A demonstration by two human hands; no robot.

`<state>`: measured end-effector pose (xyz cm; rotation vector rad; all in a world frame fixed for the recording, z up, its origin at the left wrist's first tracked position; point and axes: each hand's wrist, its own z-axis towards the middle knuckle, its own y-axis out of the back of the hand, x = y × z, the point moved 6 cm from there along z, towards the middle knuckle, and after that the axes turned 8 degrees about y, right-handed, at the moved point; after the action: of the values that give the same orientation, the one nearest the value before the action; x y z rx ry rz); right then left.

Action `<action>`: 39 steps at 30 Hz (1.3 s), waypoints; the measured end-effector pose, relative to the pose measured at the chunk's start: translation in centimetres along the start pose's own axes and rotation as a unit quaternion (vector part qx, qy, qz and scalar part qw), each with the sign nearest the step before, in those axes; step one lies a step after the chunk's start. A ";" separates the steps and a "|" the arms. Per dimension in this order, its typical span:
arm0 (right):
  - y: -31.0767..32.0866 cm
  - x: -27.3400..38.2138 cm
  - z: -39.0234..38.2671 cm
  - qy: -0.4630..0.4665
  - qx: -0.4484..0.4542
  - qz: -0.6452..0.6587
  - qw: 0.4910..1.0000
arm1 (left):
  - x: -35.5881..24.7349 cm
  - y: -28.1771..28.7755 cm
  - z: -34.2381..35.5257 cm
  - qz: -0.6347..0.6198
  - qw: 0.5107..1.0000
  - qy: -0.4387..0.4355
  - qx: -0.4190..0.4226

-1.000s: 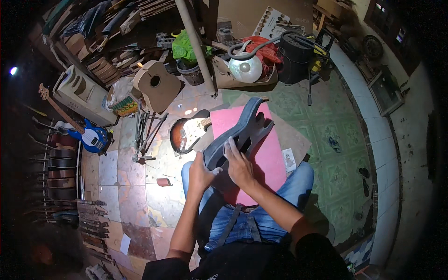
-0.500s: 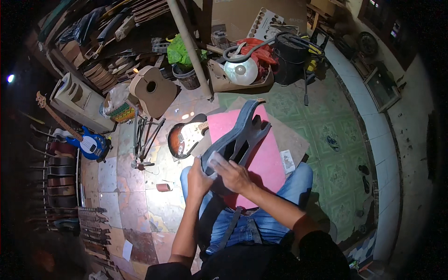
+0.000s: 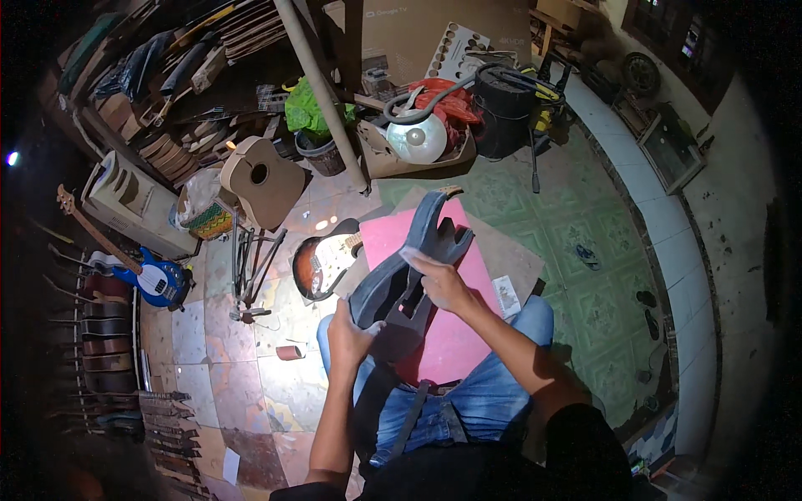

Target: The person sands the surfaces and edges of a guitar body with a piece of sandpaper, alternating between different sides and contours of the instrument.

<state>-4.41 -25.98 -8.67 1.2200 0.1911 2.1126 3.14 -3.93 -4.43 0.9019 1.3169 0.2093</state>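
Note:
A dark grey, unfinished electric guitar body (image 3: 380, 288) with routed cavities lies tilted across my lap, over a pink board (image 3: 464, 338). My left hand (image 3: 349, 334) grips its lower, near end, thumb on the face and fingers round the edge. At the upper middle, my right hand (image 3: 443, 282) presses a small pale piece, apparently sandpaper (image 3: 409, 253), against the body's rim. The fingers cover most of that piece. A curled reddish-brown sandpaper strip (image 3: 290, 352) rests on the floor to the left.
A sunburst electric guitar (image 3: 326, 260) lies just left of the board, near a metal stand (image 3: 251, 271). Farther left are a blue bass (image 3: 159, 275) and racked guitars. An acoustic body (image 3: 263, 184), a pole (image 3: 322, 92) and a black bucket (image 3: 504, 108) stand at the back.
My right hand has slid up and away along the guitar body's rim. The body has tipped slightly, and the whole view has shifted a little.

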 end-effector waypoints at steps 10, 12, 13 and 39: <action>0.4 0.7 -0.4 -0.044 0.031 0.043 0.998 | 0.0 -0.3 -0.2 -0.013 1.000 0.020 0.011; 1.0 0.6 -0.3 -0.013 0.025 -0.012 1.000 | 0.2 -0.4 -0.1 -0.018 1.000 0.017 0.011; 1.5 -0.1 -0.4 -0.037 0.029 -0.087 0.995 | 0.3 -0.5 0.0 -0.023 1.000 0.015 0.011; 1.3 2.4 -1.5 -0.213 0.183 0.045 0.959 | -1.3 -0.9 -1.8 -0.009 1.000 -0.013 0.004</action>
<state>-7.07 -25.14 -7.20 1.9027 0.3458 1.8827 0.84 -4.57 -4.02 0.8962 1.3033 0.1770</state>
